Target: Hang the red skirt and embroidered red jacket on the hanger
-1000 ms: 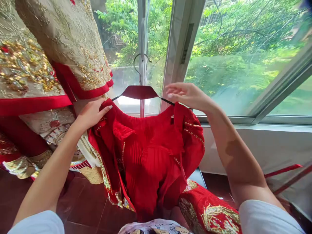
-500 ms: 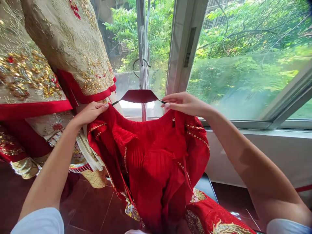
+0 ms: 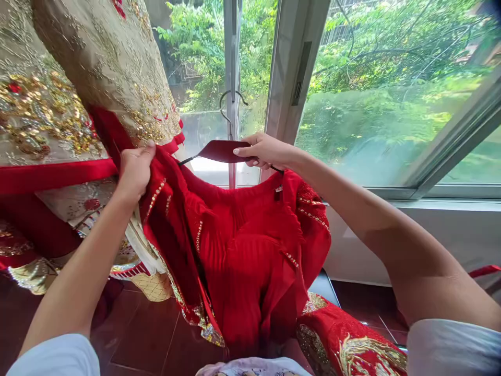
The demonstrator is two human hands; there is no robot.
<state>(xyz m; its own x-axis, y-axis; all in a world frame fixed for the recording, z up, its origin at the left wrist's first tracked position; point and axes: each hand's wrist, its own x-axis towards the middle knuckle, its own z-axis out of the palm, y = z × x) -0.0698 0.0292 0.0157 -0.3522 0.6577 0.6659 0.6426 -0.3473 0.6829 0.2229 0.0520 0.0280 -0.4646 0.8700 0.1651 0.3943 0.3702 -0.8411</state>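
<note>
A red pleated garment with gold bead trim hangs in front of me on a dark red hanger whose metal hook points up by the window frame. My left hand is closed on the garment's left shoulder edge, lifting it. My right hand is wrapped over the hanger's right side, fingers curled on its top.
A gold embroidered robe with red borders hangs at the left, close against the red garment. A large window with a grey frame fills the back. Red embroidered cloth lies at the bottom right. Dark red floor tiles are below.
My right hand moved left from the hanger's thin right arm onto its red body and closed on it. My left hand rose and gripped the garment's left edge.
</note>
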